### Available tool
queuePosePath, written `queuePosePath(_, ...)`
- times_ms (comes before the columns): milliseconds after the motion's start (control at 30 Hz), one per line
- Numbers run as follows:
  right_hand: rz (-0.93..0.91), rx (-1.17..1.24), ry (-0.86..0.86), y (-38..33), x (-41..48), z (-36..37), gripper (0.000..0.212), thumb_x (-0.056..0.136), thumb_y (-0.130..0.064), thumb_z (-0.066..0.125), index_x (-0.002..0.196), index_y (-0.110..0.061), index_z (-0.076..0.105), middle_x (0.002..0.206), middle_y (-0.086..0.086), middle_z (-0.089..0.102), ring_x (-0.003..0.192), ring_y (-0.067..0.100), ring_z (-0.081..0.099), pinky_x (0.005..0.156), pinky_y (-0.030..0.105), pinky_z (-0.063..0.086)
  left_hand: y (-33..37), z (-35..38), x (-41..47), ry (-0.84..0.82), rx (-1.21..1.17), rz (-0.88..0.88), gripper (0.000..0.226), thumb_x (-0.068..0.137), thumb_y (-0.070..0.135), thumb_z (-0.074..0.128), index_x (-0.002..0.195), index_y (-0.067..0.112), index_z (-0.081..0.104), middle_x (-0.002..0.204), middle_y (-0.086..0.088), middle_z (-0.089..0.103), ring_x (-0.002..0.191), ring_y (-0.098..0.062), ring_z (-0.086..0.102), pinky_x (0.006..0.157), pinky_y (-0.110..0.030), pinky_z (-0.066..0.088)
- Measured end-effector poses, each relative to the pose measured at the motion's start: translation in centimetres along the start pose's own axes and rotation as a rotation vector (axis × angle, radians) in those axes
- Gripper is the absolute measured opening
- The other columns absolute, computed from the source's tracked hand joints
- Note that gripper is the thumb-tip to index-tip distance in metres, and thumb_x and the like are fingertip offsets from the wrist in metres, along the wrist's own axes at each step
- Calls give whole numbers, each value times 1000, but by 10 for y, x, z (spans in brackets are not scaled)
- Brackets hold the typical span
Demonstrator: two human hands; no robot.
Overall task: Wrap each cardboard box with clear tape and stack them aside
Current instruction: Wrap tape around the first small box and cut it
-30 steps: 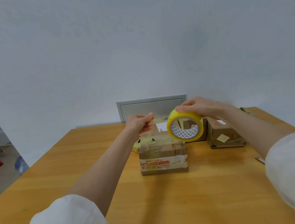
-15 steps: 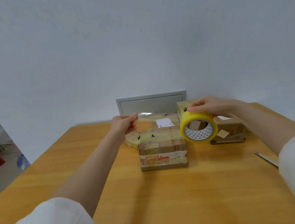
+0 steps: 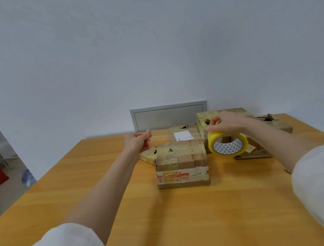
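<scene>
Pinched in left grip (image 3: 138, 142): free end of clear tape strip (image 3: 161, 136). Clasped in right grip (image 3: 226, 122): yellow tape roll (image 3: 228, 145). Drawn wider apart than moment ago, lengthening strip. Below, between grips: cardboard box (image 3: 181, 163) on surface (image 3: 104, 181). Probably enough length for laying.

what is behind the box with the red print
A flat cardboard box with a white label lies behind the red-printed box, and a yellowish package pokes out left. Their near parts are covered.
</scene>
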State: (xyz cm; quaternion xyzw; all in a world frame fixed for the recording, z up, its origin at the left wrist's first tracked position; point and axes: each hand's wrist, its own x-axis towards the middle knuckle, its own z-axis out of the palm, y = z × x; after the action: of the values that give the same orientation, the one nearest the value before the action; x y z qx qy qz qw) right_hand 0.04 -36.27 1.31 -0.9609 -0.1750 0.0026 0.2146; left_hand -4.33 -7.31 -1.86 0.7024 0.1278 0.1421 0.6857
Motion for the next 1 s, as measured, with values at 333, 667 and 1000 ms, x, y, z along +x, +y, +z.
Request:
queuePosePath(333,57,-251,-30,-6,17,19,27,96,-36,50,76,-19,60,71,-2,54,64,11,48,55,23,37,-32,0,6,35,83,-119,17,88,16,68,86,-1,67,65,-3,59,52,-11,49,44,-17,46)
queuePosePath(667,145,-278,-79,-5,26,44,29,93,-45,52,91,-20,67,88,1,65,79,16,64,75,33,57,-65,2,7,29,136,-195,21,90,18,65,75,3,64,62,-4,55,51,-12,47,46,-19,45)
queuePosePath(1000,204,-180,-116,-4,22,57,30,100,-38,46,100,-15,65,79,-2,58,74,12,55,66,27,45,-53,10,2,-36,578,99,37,98,20,50,131,3,49,117,-3,58,105,-19,56,92,-32,48)
